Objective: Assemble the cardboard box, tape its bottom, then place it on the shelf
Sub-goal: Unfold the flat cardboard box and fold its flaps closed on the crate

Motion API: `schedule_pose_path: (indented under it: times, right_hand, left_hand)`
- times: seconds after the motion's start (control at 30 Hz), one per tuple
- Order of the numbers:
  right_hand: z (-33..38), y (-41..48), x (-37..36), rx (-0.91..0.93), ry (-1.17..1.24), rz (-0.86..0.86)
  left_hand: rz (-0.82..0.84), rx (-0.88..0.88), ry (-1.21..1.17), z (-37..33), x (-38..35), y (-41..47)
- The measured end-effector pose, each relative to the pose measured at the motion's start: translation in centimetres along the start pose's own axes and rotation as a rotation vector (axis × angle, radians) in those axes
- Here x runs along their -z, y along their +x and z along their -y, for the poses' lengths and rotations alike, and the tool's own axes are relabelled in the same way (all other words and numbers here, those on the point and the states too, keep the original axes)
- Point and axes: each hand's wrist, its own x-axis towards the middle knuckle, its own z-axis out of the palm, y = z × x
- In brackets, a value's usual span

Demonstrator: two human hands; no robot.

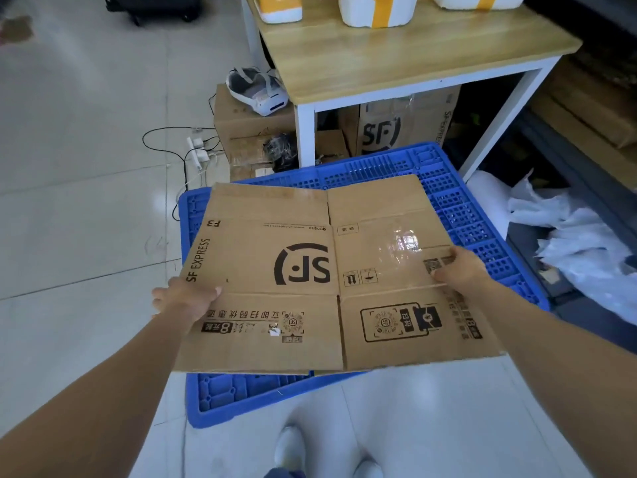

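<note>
A: Where is the cardboard box [300,270]?

B: Between the two hands, folded flat and held level like a tray. It is brown corrugated board, a wide rectangle creased into panels and flaps. A round black logo and other black print cover the upper face.

A: How do the hands hold it?

B: They are well apart, one at each short side. The left hand [188,300] grips the left edge, thumb pressed on the top face, fingers underneath and out of sight. The right hand [460,267] pinches the right edge, thumb on top beside a small printed square.

A: Anything on the board near the right hand?

B: A glossy patch of clear tape [403,243] just left of it, catching the light.

A: What lies under the hands?

B: A blue plastic pallet [458,208], moulded as a grid of small openings, on a pale, shiny tiled floor [86,219].

A: And beyond them?

B: A table [396,63] with a smooth wooden top and white square legs. White foam boxes [358,12] with yellow bands stand on it, and brown cartons [413,122] sit beneath it. Right of the right hand, crumpled white wrapping [579,250] lies in a heap. Beyond the left hand, a white power strip [197,150] with thin black cables rests on the floor.
</note>
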Motion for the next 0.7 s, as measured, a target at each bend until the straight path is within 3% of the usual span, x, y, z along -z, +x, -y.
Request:
schedule_pose_path:
  times: [0.23, 0.37, 0.47, 0.57, 0.7]
  right_hand:
    - [-0.8, -0.6, 1.4, 0.009, -0.044, 0.181]
    - [1.0, -3.2, 7.7, -0.057, 0.315, 0.322]
    - [1.7, -5.8, 13.2, -0.051, 0.438, 0.468]
    - [2.6, -8.1, 17.9, -0.043, 0.611, 0.456]
    - [3.5, -10.1, 21.3, -0.063, 1.004, 0.371]
  left_hand:
    - [0.032, -0.032, 0.050, -0.2, 2.5, -0.7]
    - [0.025, -0.110, 0.057, -2.4, 7.5, -2.5]
    - [0.033, -0.152, 0.180, -3.1, 12.0, -4.5]
    - [0.060, -0.154, 0.225, -3.6, 15.6, -6.7]
    - [0.257, -0.125, 0.057, -3.9, 18.4, -9.5]
